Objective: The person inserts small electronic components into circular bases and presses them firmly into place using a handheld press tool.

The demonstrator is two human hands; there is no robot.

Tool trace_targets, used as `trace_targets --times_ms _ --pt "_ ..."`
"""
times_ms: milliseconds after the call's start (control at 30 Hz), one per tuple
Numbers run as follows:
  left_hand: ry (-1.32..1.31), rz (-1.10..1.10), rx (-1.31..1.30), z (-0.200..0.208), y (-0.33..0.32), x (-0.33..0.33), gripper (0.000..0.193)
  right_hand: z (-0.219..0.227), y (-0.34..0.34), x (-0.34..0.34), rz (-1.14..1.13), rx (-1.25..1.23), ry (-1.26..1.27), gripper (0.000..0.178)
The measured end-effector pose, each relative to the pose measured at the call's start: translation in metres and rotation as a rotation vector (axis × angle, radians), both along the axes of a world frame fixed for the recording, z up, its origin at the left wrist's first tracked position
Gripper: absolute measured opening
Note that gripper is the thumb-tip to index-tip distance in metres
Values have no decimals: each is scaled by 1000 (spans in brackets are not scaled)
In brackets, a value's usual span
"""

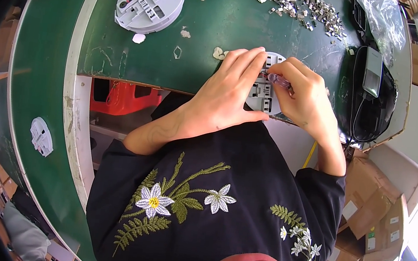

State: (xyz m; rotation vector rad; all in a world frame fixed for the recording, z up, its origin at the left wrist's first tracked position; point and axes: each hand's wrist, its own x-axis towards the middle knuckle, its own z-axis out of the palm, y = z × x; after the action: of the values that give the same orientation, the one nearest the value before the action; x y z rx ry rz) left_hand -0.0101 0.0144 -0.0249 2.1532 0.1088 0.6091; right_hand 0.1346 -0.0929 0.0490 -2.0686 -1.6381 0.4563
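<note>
A round grey plastic base with slots and small metal pieces lies at the green table's near edge, partly covered by both hands. Stretched across its left side, my left hand holds it, fingers toward the far rim and thumb at the near rim. My right hand is closed around a small screwdriver with a clear purplish handle. The screwdriver points left onto the middle of the base; its tip is too small to make out.
Another grey base with a red wire sits at the far left of the table. Small metal pieces are heaped at the back. A black bag bears a dark cabled device at right. Below is a red stool.
</note>
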Motion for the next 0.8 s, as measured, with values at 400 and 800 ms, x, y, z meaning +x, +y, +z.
trace_targets --times_ms 400,800 --pt "-3 -15 -9 -1 0 0 95 -4 4 2 42 -43 -9 16" --pt "71 -86 5 0 12 1 98 3 13 33 -257 459 1093 42"
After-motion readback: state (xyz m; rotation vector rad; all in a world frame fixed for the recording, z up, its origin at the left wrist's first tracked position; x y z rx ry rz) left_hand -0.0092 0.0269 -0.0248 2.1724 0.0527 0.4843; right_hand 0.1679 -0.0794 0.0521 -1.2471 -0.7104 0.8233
